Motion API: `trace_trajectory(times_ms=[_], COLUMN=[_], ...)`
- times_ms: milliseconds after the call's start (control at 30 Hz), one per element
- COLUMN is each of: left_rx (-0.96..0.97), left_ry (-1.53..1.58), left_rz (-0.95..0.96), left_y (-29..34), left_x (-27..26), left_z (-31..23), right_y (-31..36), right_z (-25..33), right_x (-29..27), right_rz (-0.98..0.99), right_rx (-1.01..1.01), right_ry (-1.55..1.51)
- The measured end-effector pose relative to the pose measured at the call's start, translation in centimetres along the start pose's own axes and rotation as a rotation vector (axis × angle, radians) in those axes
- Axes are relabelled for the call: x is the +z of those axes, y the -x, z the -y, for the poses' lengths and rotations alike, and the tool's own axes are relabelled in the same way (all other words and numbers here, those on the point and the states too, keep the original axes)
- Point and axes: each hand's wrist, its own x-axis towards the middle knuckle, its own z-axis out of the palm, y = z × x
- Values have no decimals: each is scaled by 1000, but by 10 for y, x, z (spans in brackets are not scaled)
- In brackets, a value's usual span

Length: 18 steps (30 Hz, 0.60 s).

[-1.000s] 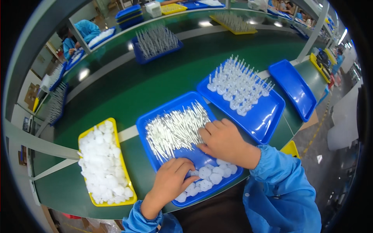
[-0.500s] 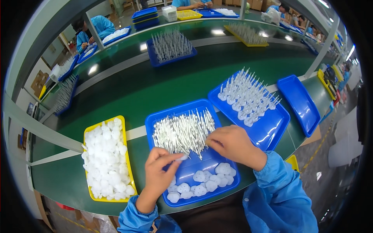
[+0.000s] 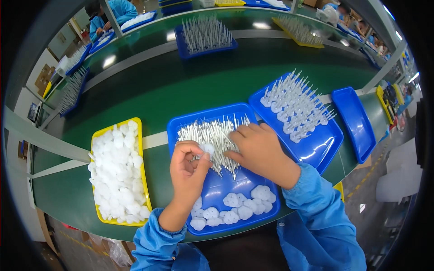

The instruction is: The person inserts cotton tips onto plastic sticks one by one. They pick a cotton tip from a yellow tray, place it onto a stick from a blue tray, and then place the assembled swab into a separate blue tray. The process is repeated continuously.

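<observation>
A blue tray (image 3: 180, 124) lies in front of me with a heap of thin white sticks (image 3: 209, 134) at its far end and several white flower-shaped plastic pieces (image 3: 235, 208) at its near end. My left hand (image 3: 187, 167) is over the tray and pinches one white flower-shaped piece (image 3: 208, 148) between thumb and fingers. My right hand (image 3: 255, 149) rests palm down on the stick heap, its fingertips among the sticks. Whether it grips a stick is hidden.
A yellow tray (image 3: 96, 135) full of white plastic pieces sits to the left. To the right, a blue tray (image 3: 323, 147) carries upright assembled sticks, and an empty blue tray (image 3: 355, 122) lies beyond it. More trays line the green bench's far side, where another person (image 3: 113, 11) works.
My left hand rose from the pieces at the tray's near end to the stick heap, now holding one white piece. My right hand stayed on the sticks.
</observation>
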Motion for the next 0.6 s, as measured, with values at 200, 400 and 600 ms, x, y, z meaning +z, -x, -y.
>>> trace_trajectory(times_ms=[200,400,600], left_rx=[-82,-182,-187], left_ry=[-82,-95,-155], left_rz=[-40,-18,16], left_y=[4,4,4], left_x=[-6,-12,-8], left_z=[-3,-9,-9], right_y=[-1,-2,3], right_z=[-9,-15,10], right_x=[8,9,-6], right_rz=[168,-17,-153], right_rx=[154,174,155], right_ry=[-226,-429,-918])
